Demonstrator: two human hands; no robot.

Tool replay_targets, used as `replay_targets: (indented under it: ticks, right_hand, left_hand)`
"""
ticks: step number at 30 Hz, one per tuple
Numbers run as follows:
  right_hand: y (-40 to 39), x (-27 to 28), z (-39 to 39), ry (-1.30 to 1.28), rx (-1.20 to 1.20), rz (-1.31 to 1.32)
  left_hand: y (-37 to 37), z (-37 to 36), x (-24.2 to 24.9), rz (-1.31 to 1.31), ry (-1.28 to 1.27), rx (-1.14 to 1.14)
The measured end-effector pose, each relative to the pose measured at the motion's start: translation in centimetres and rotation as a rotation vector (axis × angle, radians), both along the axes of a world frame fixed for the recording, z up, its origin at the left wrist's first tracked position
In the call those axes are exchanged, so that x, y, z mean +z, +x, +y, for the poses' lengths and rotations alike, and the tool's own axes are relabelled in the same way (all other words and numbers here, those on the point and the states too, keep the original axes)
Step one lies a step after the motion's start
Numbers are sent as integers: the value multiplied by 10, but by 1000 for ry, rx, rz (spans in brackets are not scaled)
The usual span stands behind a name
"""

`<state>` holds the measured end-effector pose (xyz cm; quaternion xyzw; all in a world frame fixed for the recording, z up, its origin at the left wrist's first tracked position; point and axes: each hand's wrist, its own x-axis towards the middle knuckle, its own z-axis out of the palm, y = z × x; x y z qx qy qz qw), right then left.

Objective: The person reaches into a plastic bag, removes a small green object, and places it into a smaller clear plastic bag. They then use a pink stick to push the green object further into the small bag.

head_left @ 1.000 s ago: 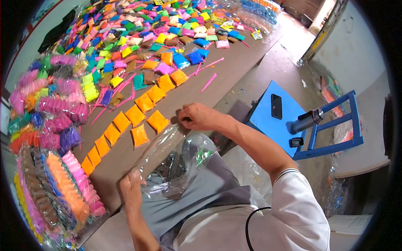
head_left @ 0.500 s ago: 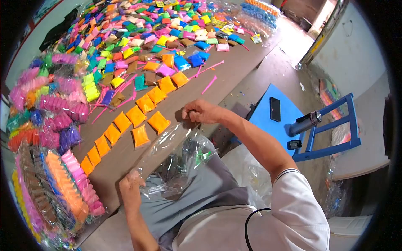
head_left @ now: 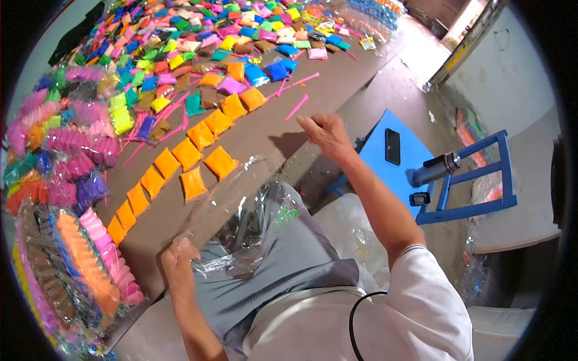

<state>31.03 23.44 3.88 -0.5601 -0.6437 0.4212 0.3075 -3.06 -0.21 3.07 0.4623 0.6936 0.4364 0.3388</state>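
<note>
My left hand [head_left: 179, 256] is closed on the near left edge of a clear plastic bag [head_left: 247, 225], which lies over my lap and the table edge. My right hand [head_left: 328, 133] is raised near the table's right edge, away from the bag, its fingers curled together; whether something small is between them is hidden. Beyond the bag, several orange packets [head_left: 188, 154] form a slanting row on the brown table [head_left: 259, 135]. Two more orange packets [head_left: 221, 162] lie on the near side of that row.
Loose coloured packets [head_left: 180, 45] are heaped at the table's far side. Bundled packets in plastic [head_left: 87, 262] stand at the left. Pink strips [head_left: 297, 107] lie near the right edge. A blue chair [head_left: 391, 180] holds a phone [head_left: 392, 147] and a bottle [head_left: 436, 168].
My right hand has let go of the bag and moved up and to the right. My left hand still holds the bag. The view has shifted slightly.
</note>
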Motion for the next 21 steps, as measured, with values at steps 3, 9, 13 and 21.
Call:
replay_targets:
  ticks: [3, 9, 13, 21]
  right_hand:
    - [14, -6, -27, 206, 17, -27]
    - [4, 6, -96, -172, 126, -186]
    - [-25, -5, -114, -67, 148, -373]
    - [-11, -33, -116, -412, 173, 229]
  left_hand:
    - [1, 2, -8, -23, 31, 44]
    - [-1, 4, -19, 59, 28, 42]
    - [6, -3, -19, 284, 34, -10]
    - [43, -18, 0, 148, 144, -52]
